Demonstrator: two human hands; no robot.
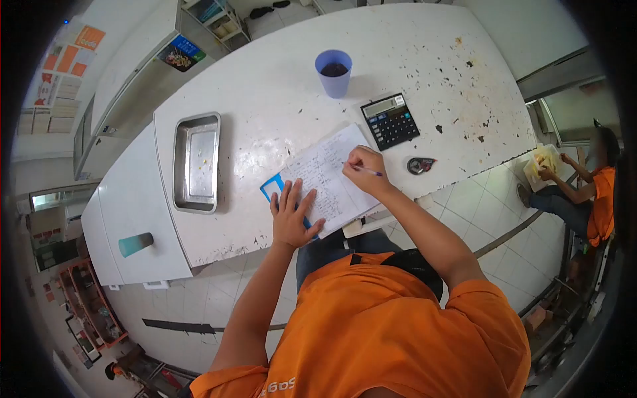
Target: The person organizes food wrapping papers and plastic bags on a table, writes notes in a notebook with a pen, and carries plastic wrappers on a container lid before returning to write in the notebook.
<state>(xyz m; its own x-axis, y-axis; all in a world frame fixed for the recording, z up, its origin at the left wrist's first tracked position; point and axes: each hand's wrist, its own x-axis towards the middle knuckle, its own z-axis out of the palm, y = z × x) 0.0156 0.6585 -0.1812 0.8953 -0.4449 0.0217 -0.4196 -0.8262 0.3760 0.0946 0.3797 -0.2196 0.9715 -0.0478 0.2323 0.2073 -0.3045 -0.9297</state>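
An open notebook (332, 176) with handwritten pages and a blue edge lies tilted on the white table (265, 86). My left hand (292, 213) rests flat on its lower left side, fingers spread, holding nothing. Closed around a pen (369, 170), my right hand (365, 170) touches the right part of the page. Beyond the notebook, a black calculator (390, 123) lies to the upper right. A small round dark object (420, 165) sits right of my right hand, perhaps a tape dispenser.
A blue-purple cup (334, 81) with dark contents stands at the back. The metal tray (214, 166) lies to the left, and a teal cup (136, 245) is farther left. At the far right, a seated person (600, 199) handles something in a pale container (534, 174).
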